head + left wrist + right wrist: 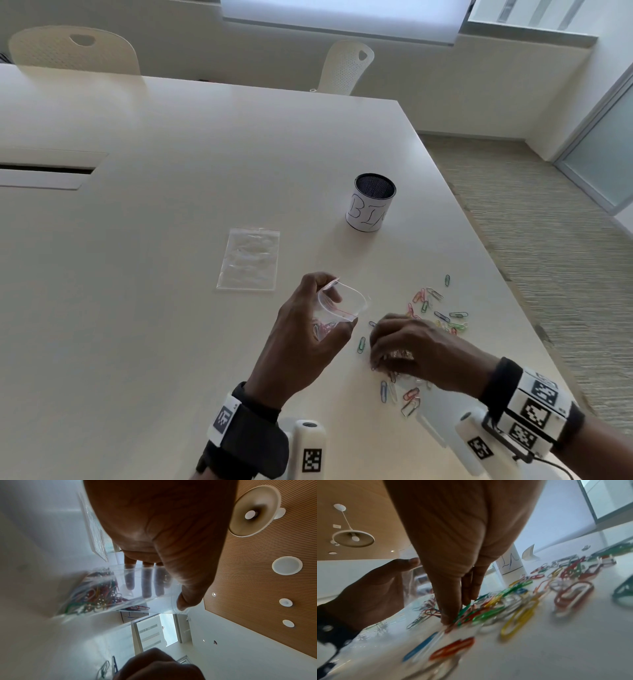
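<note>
My left hand [308, 329] holds a clear zip bag [337, 308] with a red seal strip just above the table, thumb on its rim, mouth held wide and facing right. Several coloured paper clips [96, 595] lie in the bag's bottom [137, 588], with the fingers of my left hand [163, 599] behind the plastic. My right hand [400, 346] is down on a loose scatter of coloured paper clips [442, 315], just right of the bag. Its thumb and fingertips [452, 615] pinch together on a few clips [513, 607] in the pile.
A second clear zip bag [249, 259] lies flat further back on the white table [171, 222]. A mesh cup with a paper label reading BIN [371, 202] stands behind the clips. The table's right edge [520, 301] runs close past the scatter. Two chairs stand at the far side.
</note>
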`<state>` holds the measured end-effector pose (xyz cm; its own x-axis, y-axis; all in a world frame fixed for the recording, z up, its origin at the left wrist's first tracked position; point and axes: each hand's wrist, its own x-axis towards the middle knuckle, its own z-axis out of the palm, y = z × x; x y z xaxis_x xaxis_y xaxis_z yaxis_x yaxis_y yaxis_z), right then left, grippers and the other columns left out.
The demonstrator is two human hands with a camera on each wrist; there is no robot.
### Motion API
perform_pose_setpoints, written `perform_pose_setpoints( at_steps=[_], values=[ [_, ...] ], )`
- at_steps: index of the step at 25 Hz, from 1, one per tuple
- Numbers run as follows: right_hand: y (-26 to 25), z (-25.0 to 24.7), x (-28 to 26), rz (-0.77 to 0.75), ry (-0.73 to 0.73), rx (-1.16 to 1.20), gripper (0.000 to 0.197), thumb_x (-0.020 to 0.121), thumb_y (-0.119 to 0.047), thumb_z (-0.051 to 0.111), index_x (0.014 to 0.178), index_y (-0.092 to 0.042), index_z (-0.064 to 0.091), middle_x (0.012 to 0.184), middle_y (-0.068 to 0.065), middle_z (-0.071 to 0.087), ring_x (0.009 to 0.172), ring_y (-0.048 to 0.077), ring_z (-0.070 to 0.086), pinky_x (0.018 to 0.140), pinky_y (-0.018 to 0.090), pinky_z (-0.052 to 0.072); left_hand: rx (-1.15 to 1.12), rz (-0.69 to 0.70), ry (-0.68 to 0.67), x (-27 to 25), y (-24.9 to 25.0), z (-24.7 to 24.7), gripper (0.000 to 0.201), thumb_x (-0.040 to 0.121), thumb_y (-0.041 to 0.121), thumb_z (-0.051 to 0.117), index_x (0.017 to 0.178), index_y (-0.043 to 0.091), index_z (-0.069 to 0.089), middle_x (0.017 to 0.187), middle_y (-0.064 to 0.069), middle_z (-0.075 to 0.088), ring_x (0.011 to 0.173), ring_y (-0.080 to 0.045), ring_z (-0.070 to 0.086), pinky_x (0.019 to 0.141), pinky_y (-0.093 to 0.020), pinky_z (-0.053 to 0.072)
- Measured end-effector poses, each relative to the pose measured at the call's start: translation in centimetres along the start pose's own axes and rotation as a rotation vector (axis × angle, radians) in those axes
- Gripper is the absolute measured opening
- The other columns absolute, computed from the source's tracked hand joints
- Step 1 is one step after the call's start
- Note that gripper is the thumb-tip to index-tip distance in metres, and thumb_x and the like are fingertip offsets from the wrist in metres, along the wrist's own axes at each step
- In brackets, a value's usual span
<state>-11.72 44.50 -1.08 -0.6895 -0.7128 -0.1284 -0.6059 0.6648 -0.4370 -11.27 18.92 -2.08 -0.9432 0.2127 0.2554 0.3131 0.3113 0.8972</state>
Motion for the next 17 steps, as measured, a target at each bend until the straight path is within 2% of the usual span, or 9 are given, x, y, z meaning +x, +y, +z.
perform_pose_setpoints(
  at_steps=[2, 4, 6, 7, 8, 11, 14, 16, 17],
  values=[
    [0.7, -0.8, 0.0, 0.072, 0.070, -0.064, 0.017, 0.097, -0.036, 0.070, 0.113, -0.030, 0.074, 0.123, -0.015, 0.063, 0.112, -0.002, 0.056, 0.094, 0.024, 0.056, -0.003, 0.000, -0.004, 0.0, 0.0, 0.0, 0.044, 0.090, 0.024, 0.078, 0.125, 0.028, 0.051, 0.110, 0.014, 0.064, 0.097, -0.010, 0.067, 0.076, -0.026, 0.058],
    [0.8, -1.5, -0.1, 0.160, 0.104, -0.095, 0.038, 0.092, -0.051, 0.069, 0.127, -0.037, 0.067, 0.132, -0.018, 0.057, 0.117, -0.003, 0.052, 0.097, 0.022, 0.054, -0.002, -0.002, -0.007, 0.0, -0.1, 0.0, 0.045, 0.090, 0.025, 0.078, 0.125, 0.029, 0.051, 0.110, 0.015, 0.063, 0.099, -0.010, 0.067, 0.077, -0.027, 0.059],
    [0.7, -1.9, -0.3, 0.234, 0.022, -0.141, 0.070, 0.082, -0.071, 0.066, 0.145, -0.044, 0.050, 0.145, -0.023, 0.046, 0.125, -0.004, 0.043, 0.101, 0.018, 0.047, -0.001, -0.002, -0.005, 0.0, -0.2, 0.0, 0.045, 0.090, 0.025, 0.079, 0.126, 0.029, 0.051, 0.110, 0.015, 0.063, 0.100, -0.010, 0.066, 0.079, -0.029, 0.059],
    [0.5, -1.9, -0.4, 0.257, -0.039, -0.174, 0.081, 0.079, -0.076, 0.065, 0.150, -0.046, 0.042, 0.148, -0.024, 0.040, 0.127, -0.005, 0.039, 0.100, 0.017, 0.044, -0.002, -0.003, -0.005, 0.0, -0.2, 0.0, 0.045, 0.090, 0.025, 0.078, 0.126, 0.029, 0.051, 0.110, 0.015, 0.063, 0.100, -0.011, 0.066, 0.079, -0.029, 0.059],
    [0.4, -1.8, -0.4, 0.264, -0.079, -0.201, 0.083, 0.079, -0.076, 0.065, 0.152, -0.048, 0.038, 0.150, -0.024, 0.037, 0.127, -0.005, 0.036, 0.099, 0.015, 0.042, -0.003, -0.003, -0.006, 0.0, -0.2, 0.0, 0.045, 0.090, 0.026, 0.078, 0.126, 0.029, 0.051, 0.110, 0.015, 0.063, 0.101, -0.011, 0.066, 0.079, -0.030, 0.059],
    [-0.1, -1.4, -0.3, 0.242, -0.035, -0.175, 0.060, 0.090, -0.057, 0.068, 0.146, -0.046, 0.050, 0.148, -0.018, 0.043, 0.121, -0.002, 0.042, 0.096, 0.014, 0.041, -0.003, -0.001, -0.011, 0.0, -0.3, 0.0, 0.045, 0.090, 0.027, 0.078, 0.125, 0.030, 0.050, 0.110, 0.015, 0.063, 0.101, -0.011, 0.067, 0.079, -0.029, 0.059],
    [-0.2, -0.6, 0.0, 0.174, 0.040, -0.126, 0.036, 0.096, -0.039, 0.068, 0.133, -0.037, 0.066, 0.135, -0.014, 0.057, 0.116, 0.001, 0.055, 0.091, 0.010, 0.044, 0.011, 0.004, -0.011, 0.1, -0.3, 0.0, 0.045, 0.090, 0.028, 0.078, 0.125, 0.030, 0.050, 0.111, 0.015, 0.063, 0.102, -0.011, 0.066, 0.080, -0.030, 0.059],
    [-0.5, -0.1, 0.1, 0.146, 0.054, -0.128, 0.022, 0.100, -0.033, 0.065, 0.121, -0.033, 0.071, 0.127, -0.012, 0.062, 0.108, -0.001, 0.057, 0.085, 0.005, 0.042, 0.017, 0.006, -0.010, 0.1, -0.3, 0.0, 0.045, 0.090, 0.027, 0.078, 0.125, 0.031, 0.050, 0.111, 0.016, 0.063, 0.102, -0.010, 0.066, 0.081, -0.031, 0.059],
    [-0.7, 0.2, 0.2, 0.138, 0.058, -0.136, 0.017, 0.101, -0.030, 0.064, 0.116, -0.031, 0.072, 0.124, -0.011, 0.064, 0.105, 0.000, 0.058, 0.083, 0.006, 0.043, 0.018, 0.008, -0.010, 0.1, -0.3, 0.0, 0.045, 0.090, 0.027, 0.078, 0.124, 0.031, 0.050, 0.111, 0.016, 0.063, 0.102, -0.010, 0.066, 0.081, -0.031, 0.059]
  ],
)
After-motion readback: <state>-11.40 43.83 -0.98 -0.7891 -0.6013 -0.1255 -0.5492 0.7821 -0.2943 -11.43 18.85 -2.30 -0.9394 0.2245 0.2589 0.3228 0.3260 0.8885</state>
